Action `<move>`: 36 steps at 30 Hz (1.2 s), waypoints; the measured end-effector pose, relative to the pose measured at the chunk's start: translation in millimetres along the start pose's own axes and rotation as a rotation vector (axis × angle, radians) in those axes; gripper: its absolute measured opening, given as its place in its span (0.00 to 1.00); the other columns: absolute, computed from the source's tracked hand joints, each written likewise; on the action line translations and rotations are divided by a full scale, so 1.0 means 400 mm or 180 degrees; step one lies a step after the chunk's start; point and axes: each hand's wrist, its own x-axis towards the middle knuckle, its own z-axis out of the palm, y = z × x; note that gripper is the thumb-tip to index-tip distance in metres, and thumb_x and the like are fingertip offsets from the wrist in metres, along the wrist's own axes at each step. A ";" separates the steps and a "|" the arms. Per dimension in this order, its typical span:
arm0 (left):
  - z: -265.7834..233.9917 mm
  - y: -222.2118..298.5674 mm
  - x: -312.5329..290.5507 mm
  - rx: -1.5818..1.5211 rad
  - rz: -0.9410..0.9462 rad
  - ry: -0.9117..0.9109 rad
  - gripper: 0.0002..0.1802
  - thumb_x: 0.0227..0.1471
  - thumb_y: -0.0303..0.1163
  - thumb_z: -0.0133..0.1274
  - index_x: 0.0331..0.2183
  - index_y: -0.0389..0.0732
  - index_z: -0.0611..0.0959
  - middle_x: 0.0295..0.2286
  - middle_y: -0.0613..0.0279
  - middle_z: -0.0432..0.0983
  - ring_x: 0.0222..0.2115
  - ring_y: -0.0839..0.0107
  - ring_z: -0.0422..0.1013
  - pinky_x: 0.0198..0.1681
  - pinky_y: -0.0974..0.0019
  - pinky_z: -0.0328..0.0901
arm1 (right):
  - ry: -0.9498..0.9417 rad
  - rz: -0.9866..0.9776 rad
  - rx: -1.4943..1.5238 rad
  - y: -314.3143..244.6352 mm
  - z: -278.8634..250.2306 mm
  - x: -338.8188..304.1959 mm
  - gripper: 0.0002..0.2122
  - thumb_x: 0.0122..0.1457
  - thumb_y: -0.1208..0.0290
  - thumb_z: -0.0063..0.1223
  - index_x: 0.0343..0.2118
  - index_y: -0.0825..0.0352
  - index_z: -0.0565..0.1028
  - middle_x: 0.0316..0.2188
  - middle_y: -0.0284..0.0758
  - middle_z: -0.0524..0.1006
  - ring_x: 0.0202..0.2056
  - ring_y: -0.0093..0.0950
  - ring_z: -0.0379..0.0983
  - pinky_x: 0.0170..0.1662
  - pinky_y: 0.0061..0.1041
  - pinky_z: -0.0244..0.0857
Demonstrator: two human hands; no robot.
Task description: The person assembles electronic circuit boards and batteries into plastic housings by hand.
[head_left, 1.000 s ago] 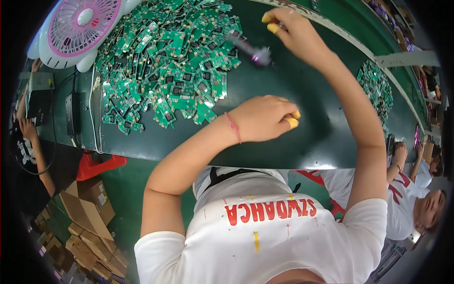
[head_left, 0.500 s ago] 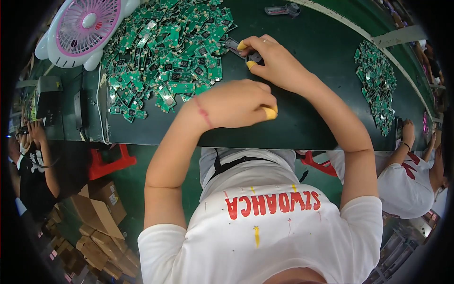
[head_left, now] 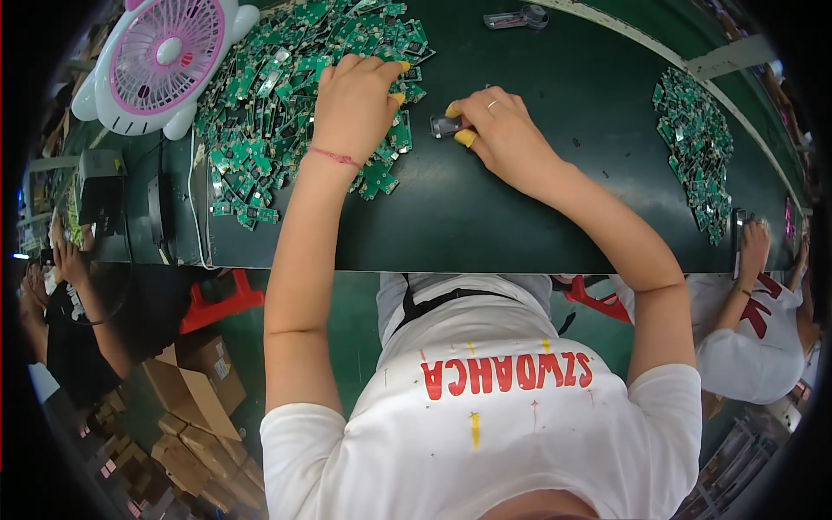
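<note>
A person's right hand [head_left: 503, 139] pinches a small dark part [head_left: 446, 126] between yellow-capped thumb and forefinger, just above the dark green bench [head_left: 520, 217], while the left hand [head_left: 355, 100] rests spread, fingers curled down, on a heap of small green circuit boards [head_left: 260, 121]; whether it has hold of one cannot be told. The pinch looks light, so the part could slip onto the bench, and the left hand's press could push loose boards toward the pink desk fan [head_left: 160, 65]. A second pile of boards [head_left: 698, 147] lies well apart at right.

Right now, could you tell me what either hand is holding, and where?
Right hand pinches a small dark part by its right end; left hand rests on the green circuit boards.
</note>
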 end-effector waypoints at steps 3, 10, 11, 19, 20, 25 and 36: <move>-0.002 -0.017 0.007 -0.0091 0.0197 -0.0019 0.17 0.36 0.25 0.54 0.34 0.47 0.79 0.29 0.69 0.74 0.35 0.68 0.66 0.38 0.63 0.58 | -0.0203 -0.0184 0.0032 0.015 -0.010 -0.015 0.09 0.46 0.78 0.51 0.33 0.64 0.71 0.30 0.33 0.69 0.40 0.33 0.65 0.52 0.35 0.53; -0.061 0.025 0.011 -0.2650 -0.1004 0.0207 0.19 0.45 0.19 0.46 0.42 0.40 0.75 0.29 0.72 0.72 0.23 0.83 0.67 0.27 0.79 0.61 | -0.0266 0.0332 0.0647 -0.009 -0.065 -0.008 0.06 0.49 0.76 0.50 0.31 0.65 0.71 0.30 0.32 0.72 0.39 0.30 0.67 0.53 0.33 0.51; -0.067 0.038 0.008 -0.3420 -0.1089 0.0273 0.20 0.46 0.19 0.44 0.44 0.37 0.73 0.31 0.69 0.71 0.24 0.81 0.67 0.28 0.78 0.61 | -0.0269 0.0504 0.0964 -0.011 -0.076 -0.004 0.05 0.50 0.76 0.48 0.32 0.66 0.71 0.29 0.33 0.72 0.37 0.29 0.68 0.51 0.31 0.53; -0.025 0.089 -0.001 -0.4682 -0.0854 0.0519 0.29 0.46 0.18 0.45 0.52 0.37 0.62 0.36 0.63 0.64 0.35 0.77 0.63 0.40 0.73 0.62 | -0.0186 0.1921 0.2575 -0.051 -0.114 -0.018 0.08 0.54 0.79 0.36 0.35 0.70 0.68 0.23 0.28 0.67 0.23 0.15 0.61 0.32 0.15 0.59; -0.030 0.107 -0.007 -0.4604 -0.0930 0.0737 0.34 0.43 0.14 0.45 0.54 0.38 0.57 0.41 0.60 0.62 0.35 0.77 0.63 0.40 0.74 0.63 | -0.0185 0.1956 0.2561 -0.057 -0.119 -0.019 0.08 0.54 0.79 0.36 0.35 0.70 0.68 0.23 0.28 0.67 0.23 0.15 0.61 0.32 0.15 0.59; -0.063 0.185 0.016 -0.5113 -0.0926 -0.0001 0.35 0.44 0.14 0.39 0.56 0.36 0.53 0.41 0.53 0.69 0.37 0.77 0.66 0.43 0.74 0.61 | 0.0503 0.1683 0.3082 -0.064 -0.133 -0.025 0.07 0.52 0.76 0.40 0.33 0.68 0.70 0.19 0.28 0.70 0.22 0.14 0.64 0.26 0.14 0.58; 0.011 0.229 0.015 -0.3043 0.0063 0.0635 0.17 0.46 0.18 0.41 0.40 0.36 0.75 0.32 0.55 0.75 0.31 0.62 0.73 0.35 0.68 0.67 | 0.0657 0.1717 0.3300 -0.061 -0.149 -0.025 0.08 0.53 0.75 0.34 0.31 0.70 0.68 0.17 0.28 0.66 0.21 0.15 0.60 0.26 0.16 0.55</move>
